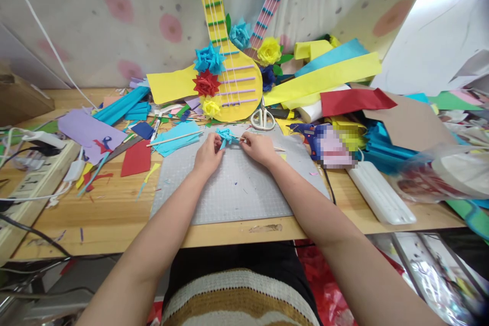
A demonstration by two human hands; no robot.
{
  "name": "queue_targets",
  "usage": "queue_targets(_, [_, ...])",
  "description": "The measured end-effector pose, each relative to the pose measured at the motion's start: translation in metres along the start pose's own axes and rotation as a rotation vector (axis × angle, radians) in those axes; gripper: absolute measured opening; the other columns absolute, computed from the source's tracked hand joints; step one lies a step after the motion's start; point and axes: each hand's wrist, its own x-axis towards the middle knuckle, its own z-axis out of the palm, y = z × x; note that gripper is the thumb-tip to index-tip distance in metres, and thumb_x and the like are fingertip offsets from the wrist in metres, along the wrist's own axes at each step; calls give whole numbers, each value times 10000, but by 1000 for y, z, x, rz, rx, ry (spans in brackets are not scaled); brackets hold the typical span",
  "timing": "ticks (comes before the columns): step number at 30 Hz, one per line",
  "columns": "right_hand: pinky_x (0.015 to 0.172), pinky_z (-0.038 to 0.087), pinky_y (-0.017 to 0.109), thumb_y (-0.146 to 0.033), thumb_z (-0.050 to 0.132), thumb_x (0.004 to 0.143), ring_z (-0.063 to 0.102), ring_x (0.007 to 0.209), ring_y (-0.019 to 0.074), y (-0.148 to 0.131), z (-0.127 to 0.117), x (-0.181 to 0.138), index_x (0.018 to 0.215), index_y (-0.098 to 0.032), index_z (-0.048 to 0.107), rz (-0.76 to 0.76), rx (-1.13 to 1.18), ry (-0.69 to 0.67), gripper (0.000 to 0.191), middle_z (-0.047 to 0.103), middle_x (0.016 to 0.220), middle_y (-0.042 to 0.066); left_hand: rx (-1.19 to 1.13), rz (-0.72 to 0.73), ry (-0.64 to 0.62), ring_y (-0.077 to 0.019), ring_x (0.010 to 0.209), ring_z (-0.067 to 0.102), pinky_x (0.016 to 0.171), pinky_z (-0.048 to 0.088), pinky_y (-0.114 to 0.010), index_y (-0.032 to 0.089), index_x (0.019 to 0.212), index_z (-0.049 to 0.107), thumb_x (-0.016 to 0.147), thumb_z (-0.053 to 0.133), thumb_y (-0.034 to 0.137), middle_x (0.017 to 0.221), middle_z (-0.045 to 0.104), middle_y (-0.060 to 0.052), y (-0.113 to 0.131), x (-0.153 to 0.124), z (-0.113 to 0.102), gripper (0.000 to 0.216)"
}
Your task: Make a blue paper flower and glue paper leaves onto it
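Above the far part of a grey cutting mat [237, 198], I hold a small light-blue paper flower [226, 136] between both hands. My left hand [208, 154] is closed, its thumb and fingers pinching the flower's petals from the left. My right hand [259, 147] is closed too, with its fingertips round a thin wooden stick [242, 139] that points toward the flower. Whether the stick enters the flower is too small to tell. White-handled scissors [263, 118] lie just beyond my right hand. A blue glue gun [310, 137] rests to its right, partly blurred out.
A yellow paper guitar [244, 79] with paper flowers leans at the back, beside a pink guitar neck [273, 2]. Coloured paper [324, 79] is heaped at right. Scraps, a purple sheet [89, 132] and a power strip [42, 178] lie left. A white case [380, 191] sits right.
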Motion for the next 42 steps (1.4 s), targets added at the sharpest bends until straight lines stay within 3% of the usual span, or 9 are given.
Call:
queue_targets(6, [545, 240, 248, -316, 430, 834, 566, 691, 151, 0, 0, 1, 886, -208, 606, -2, -6, 8, 213, 673, 802, 22, 54, 168, -37, -133, 792, 559, 689, 448, -249, 204, 864, 545, 710, 475, 71, 870, 588, -15, -4, 4, -5, 216])
queue_targets(21, [554, 246, 246, -312, 432, 836, 559, 702, 152, 0, -1, 0, 889, -211, 604, -19, -3, 0, 207, 671, 813, 21, 101, 299, -58, -125, 728, 563, 694, 474, -256, 184, 871, 611, 762, 549, 189, 865, 623, -29, -7, 12, -15, 125])
queue_targets(42, [561, 244, 256, -305, 420, 843, 569, 718, 159, -2, 0, 1, 874, -212, 584, -30, -20, -9, 191, 671, 835, 20, 78, 281, -25, -133, 760, 580, 744, 461, -272, 184, 826, 620, 717, 544, 131, 825, 643, -24, -1, 13, -16, 143])
